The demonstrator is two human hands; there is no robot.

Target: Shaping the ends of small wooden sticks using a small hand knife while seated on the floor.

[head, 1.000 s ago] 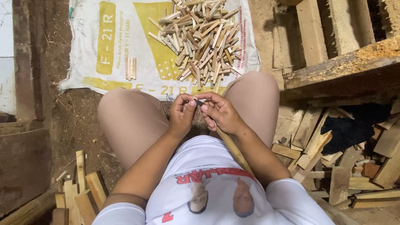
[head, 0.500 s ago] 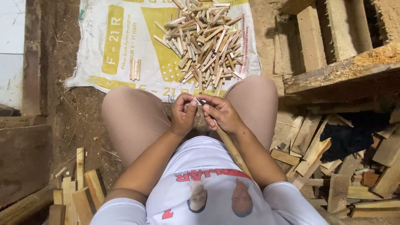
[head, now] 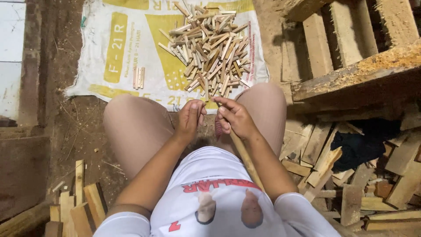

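Two hands meet at centre, between knees: left hand [head: 189, 119] pinching small wood sliver [head: 205, 100] by fingertips; right hand [head: 234, 118] curled round long wooden handle [head: 245, 158] running to 5 o'clock. Sliver looks light, stiff, splintery; best pinched mid-length. Stick pile [head: 209, 48] on white sack [head: 127, 48] at 12 o'clock; plank offcuts [head: 320, 153] at 3 o'clock

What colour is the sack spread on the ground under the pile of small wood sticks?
White with yellow printed panels; the sack shows clearly in the head view, beneath the stick pile.
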